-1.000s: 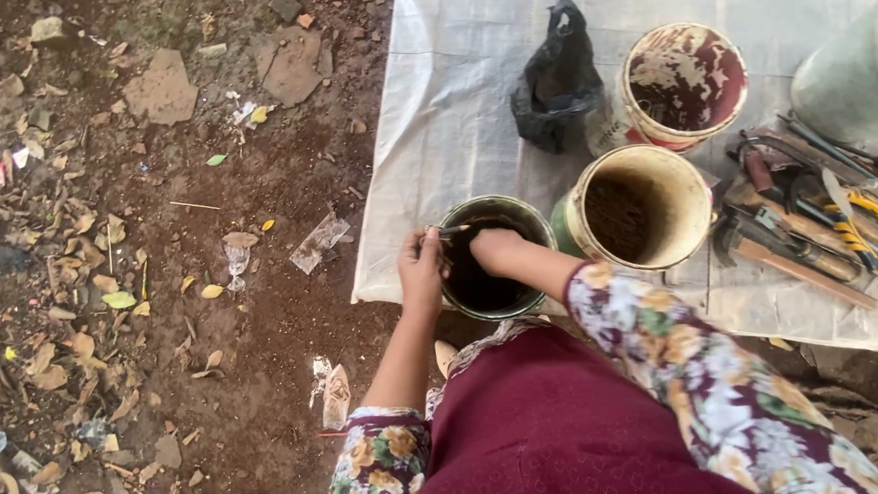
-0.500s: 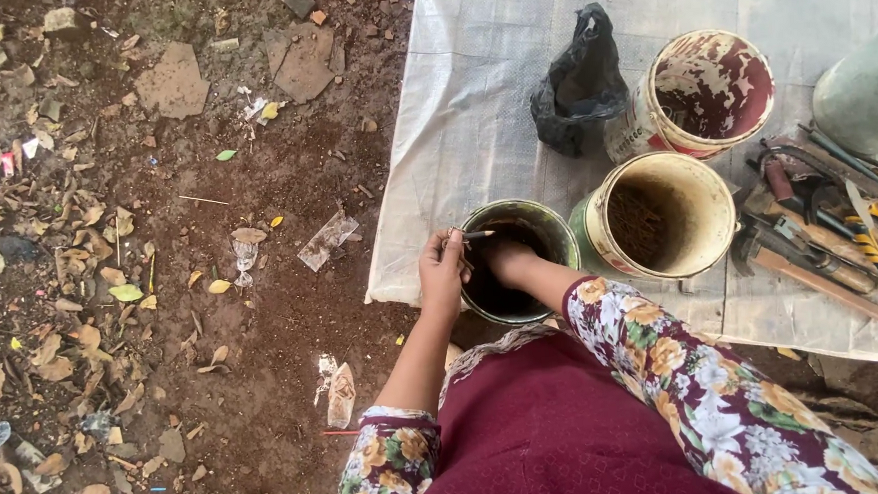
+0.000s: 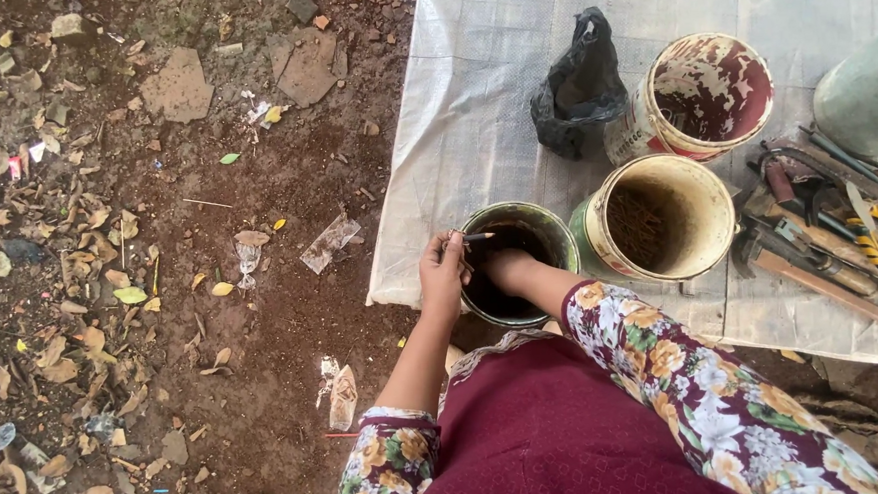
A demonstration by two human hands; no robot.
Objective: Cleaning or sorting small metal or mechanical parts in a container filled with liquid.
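— Where's the left hand (image 3: 443, 277)?
— On the near rim of the green tin (image 3: 516, 263), fingers pinching a thin dark stick (image 3: 477, 237) that points over the opening.
— And the right hand (image 3: 505, 271)?
— Down inside the tin; I cannot tell how its fingers are set.
— Where's the tin?
— On the white sheet's (image 3: 481, 94) edge, just beside a yellow bucket (image 3: 658, 220).

The left hand (image 3: 444, 277) now holds a thin stick at the green bucket (image 3: 520, 263) rim, pointing toward 3 o'clock; the right hand (image 3: 508, 271) has sunk deeper inside.
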